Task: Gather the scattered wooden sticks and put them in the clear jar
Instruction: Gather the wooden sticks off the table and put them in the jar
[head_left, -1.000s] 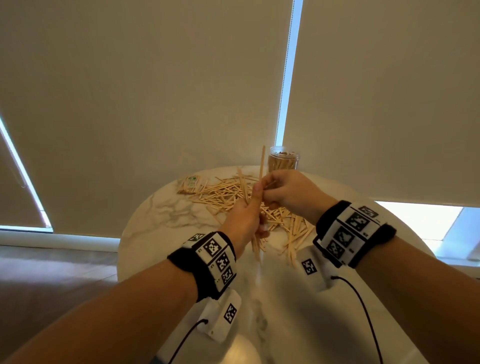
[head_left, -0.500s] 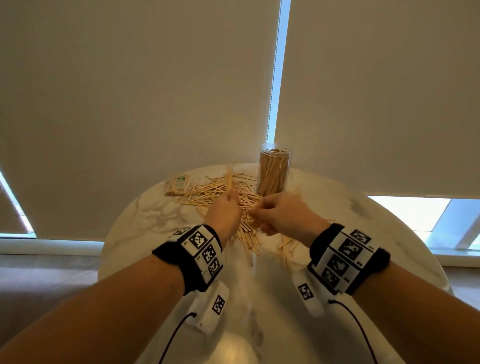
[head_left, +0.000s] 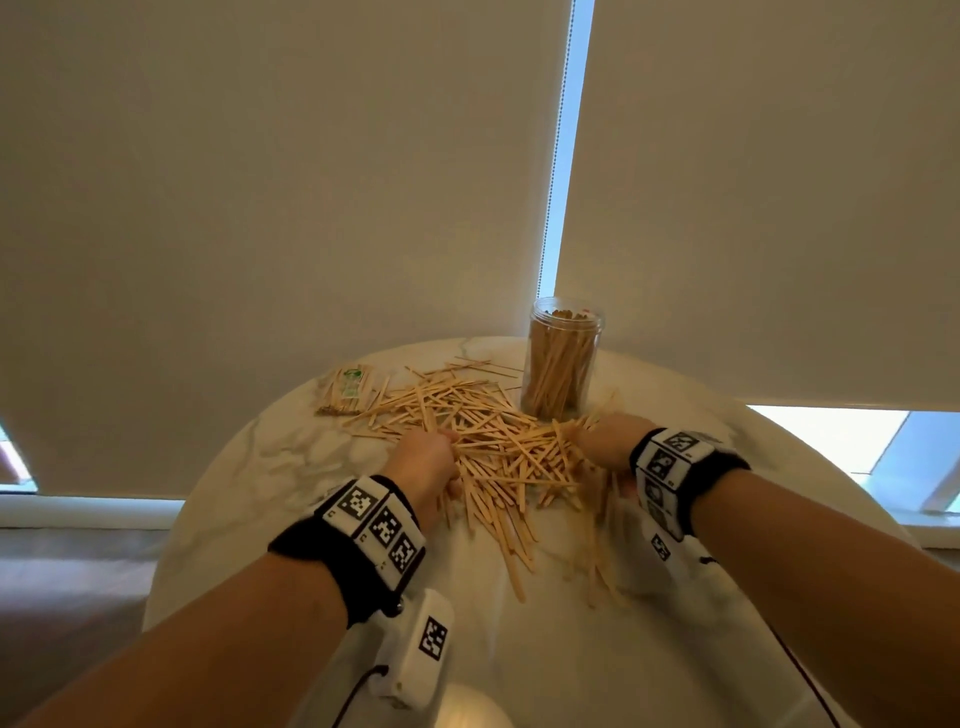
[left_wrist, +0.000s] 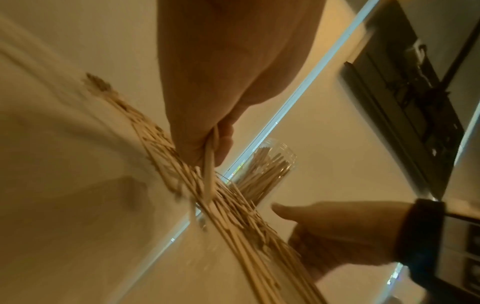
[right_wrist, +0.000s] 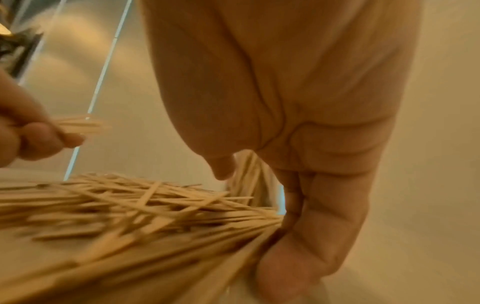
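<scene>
The left hand pinches a few wooden sticks, the right hand presses flat-fingered against the pile, and the clear jar stands upright, stick-filled.

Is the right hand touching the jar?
Apart. The left wrist view shows bare blind between the right hand and the jar; its fingers are against the sticks.
</scene>
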